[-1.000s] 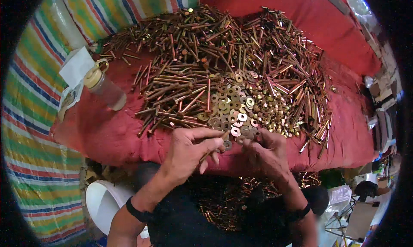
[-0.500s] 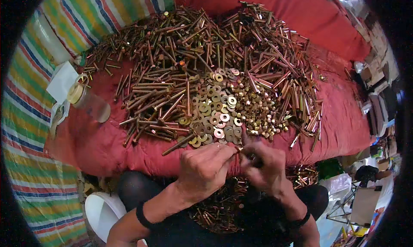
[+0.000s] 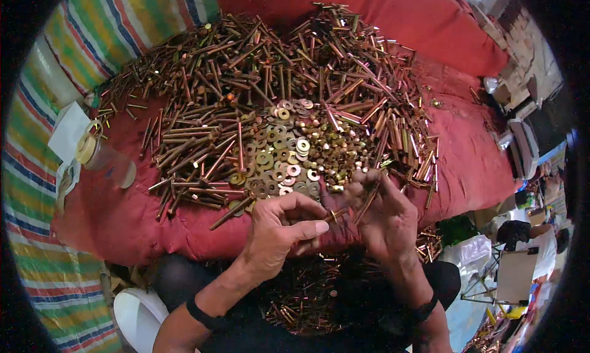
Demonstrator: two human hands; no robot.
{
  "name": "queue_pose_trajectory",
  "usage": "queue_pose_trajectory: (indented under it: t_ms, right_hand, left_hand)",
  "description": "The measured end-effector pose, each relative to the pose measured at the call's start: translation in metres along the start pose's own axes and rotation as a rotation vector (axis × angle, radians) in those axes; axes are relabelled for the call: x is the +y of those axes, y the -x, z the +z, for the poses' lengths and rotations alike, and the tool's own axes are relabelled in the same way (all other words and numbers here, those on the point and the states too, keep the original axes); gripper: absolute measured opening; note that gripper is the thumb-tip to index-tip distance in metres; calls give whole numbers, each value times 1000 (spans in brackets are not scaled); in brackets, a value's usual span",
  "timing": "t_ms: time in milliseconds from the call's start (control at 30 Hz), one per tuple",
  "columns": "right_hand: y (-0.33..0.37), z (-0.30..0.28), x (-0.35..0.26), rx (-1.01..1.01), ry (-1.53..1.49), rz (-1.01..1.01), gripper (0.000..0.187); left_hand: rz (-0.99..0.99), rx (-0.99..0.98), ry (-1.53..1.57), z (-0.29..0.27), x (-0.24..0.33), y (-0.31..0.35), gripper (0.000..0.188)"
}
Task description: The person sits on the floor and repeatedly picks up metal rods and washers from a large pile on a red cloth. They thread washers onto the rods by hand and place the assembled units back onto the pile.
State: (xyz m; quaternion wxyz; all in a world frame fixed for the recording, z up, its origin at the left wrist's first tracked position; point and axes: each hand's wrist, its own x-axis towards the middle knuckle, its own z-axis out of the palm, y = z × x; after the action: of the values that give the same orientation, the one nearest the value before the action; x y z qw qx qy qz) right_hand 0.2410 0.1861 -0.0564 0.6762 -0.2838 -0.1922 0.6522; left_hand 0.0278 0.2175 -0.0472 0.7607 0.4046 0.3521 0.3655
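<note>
My left hand (image 3: 279,233) pinches a copper-coloured bolt (image 3: 335,216) between thumb and fingers, with a washer-like ring near its end. Facing it, my right hand (image 3: 390,221) has its palm turned inward and its fingers stretched and apart, partly blurred. A slim, dark bolt-like shape (image 3: 366,205) shows across those fingers; whether it touches them is unclear. Just beyond the hands lie a heap of flat brass-toned washers (image 3: 279,153) and, to their right, a heap of small nuts (image 3: 341,150). Long bolts (image 3: 196,138) are piled left of the washers.
More bolts (image 3: 246,58) form a large mound at the back of the red padded surface (image 3: 458,150). A capped clear jar (image 3: 98,150) lies at left, beside striped sheeting (image 3: 43,218). Loose bolts (image 3: 301,310) gather at my lap, near a white bucket (image 3: 138,316).
My hands have drawn apart, and the right one has opened its fingers. My left thumb now shows on the bolt. The whole view has shifted slightly.
</note>
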Motion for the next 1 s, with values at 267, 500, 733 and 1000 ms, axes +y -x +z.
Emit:
queue_pose_trajectory:
  t_ms: [267, 500, 733, 1000]
  right_hand:
    - [2, 9, 6, 66, -24, -84, 30]
    - [3, 11, 14, 108, -79, -150, 30]
    - [4, 16, 17, 121, -19, -166, 27]
    - [2, 19, 24, 141, 10, -191, 30]
  left_hand:
    - [-17, -30, 42, 10, -21, 0, 17]
    - [22, -53, 90, 1, -30, -2, 16]
    - [40, -50, 90, -1, -30, 0, 16]
    - [72, -14, 38, 3, -37, 1, 17]
